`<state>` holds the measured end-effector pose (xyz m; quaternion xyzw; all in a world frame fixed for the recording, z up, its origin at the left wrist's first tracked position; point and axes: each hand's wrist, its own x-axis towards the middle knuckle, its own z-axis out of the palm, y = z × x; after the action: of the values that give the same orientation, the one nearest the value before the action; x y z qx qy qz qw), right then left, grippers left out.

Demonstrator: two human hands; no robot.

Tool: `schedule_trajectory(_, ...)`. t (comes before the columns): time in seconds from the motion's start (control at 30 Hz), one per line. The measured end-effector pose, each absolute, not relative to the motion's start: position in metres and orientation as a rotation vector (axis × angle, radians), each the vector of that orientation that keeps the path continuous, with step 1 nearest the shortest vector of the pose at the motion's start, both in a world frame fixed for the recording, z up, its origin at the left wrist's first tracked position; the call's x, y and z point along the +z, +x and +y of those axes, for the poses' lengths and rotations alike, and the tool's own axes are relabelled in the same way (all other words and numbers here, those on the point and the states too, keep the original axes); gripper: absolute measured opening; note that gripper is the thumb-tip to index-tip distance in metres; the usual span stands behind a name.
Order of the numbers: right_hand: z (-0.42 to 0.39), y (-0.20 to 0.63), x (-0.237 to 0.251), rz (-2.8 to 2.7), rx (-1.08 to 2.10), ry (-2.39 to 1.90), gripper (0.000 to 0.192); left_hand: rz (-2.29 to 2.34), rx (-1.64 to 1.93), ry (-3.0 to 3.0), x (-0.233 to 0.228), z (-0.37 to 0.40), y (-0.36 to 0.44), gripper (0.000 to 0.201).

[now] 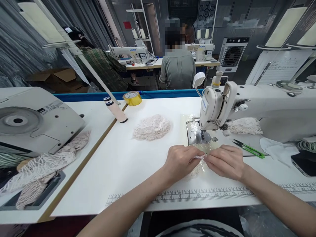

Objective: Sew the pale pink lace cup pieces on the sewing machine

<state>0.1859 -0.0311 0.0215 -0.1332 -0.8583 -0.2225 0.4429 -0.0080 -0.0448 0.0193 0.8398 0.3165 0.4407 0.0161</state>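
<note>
Left hand (pixel 181 161) and right hand (pixel 225 162) pinch small lace piece (pixel 198 158) between fingertips, edges aligned. Piece lies on counter (pixel 138 164) just before sewing machine (pixel 214 107) needle plate, within presser-foot reach. Lace stack (pixel 151 127) near, scissors (pixel 248 148) beside right hand.

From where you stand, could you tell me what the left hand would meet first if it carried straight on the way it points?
The left hand points right, so it would likely meet the right hand first; both already pinch the lace piece between them.
</note>
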Motion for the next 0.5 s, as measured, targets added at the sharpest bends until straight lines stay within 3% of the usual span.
schedule_trajectory(0.17,-0.058,0.190,0.049,-2.215,-0.383,-0.330,0.015,1.005,0.995,2.299,0.050,-0.067,-0.012,0.011)
schedule_trajectory(0.3,-0.081,0.195,0.066,-2.285,0.245,-0.598,0.008,0.928,0.633,2.087,0.073,-0.078,-0.015,0.005)
schedule_trajectory(0.4,-0.066,0.194,0.051,-2.196,0.656,-0.916,0.011,1.075,0.534,2.194,0.063,-0.060,-0.009,0.011)
schedule_trajectory(0.5,-0.035,0.192,0.027,-2.174,0.711,-1.191,0.010,1.317,0.502,2.346,0.040,-0.034,0.000,0.009)
